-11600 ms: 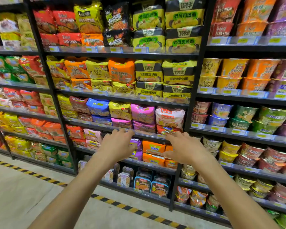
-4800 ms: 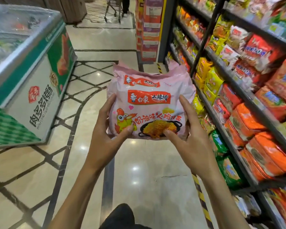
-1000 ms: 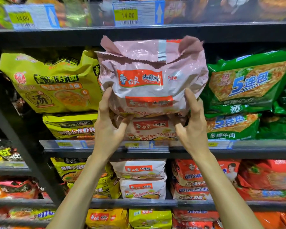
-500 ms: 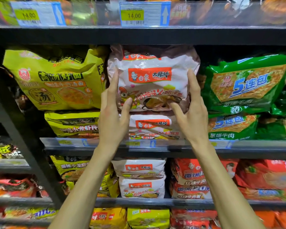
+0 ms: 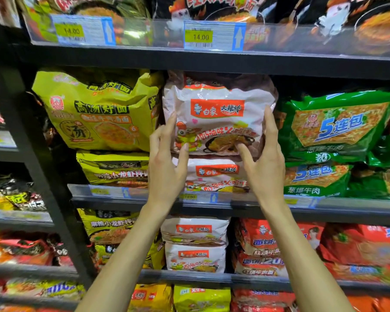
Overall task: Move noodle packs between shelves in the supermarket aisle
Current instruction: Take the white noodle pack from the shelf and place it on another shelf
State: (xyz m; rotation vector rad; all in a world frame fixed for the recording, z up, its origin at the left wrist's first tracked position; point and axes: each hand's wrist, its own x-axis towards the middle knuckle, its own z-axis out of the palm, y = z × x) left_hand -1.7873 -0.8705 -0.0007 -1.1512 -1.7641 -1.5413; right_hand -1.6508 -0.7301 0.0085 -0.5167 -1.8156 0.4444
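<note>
A pink noodle pack (image 5: 216, 113) with an orange label lies on top of a second identical pack (image 5: 214, 174) on the middle shelf (image 5: 338, 204). It is set between yellow packs and green packs. My left hand (image 5: 167, 163) rests on its lower left edge, thumb on the front and fingers spread up the side. My right hand (image 5: 263, 158) holds its right edge, thumb pressed on the printed front. Both forearms reach up from below.
Yellow packs (image 5: 99, 113) fill the space to the left and green packs (image 5: 338, 127) the space to the right. The shelf above (image 5: 144, 59) sits close over the pink pack and carries price tags (image 5: 200, 37). More pink packs (image 5: 194, 242) and red packs (image 5: 270, 248) lie on the shelf below.
The pink pack went from held in front of the shelf to resting on the identical pack, pushed back under the upper shelf. My fingers have loosened and slid lower on its sides.
</note>
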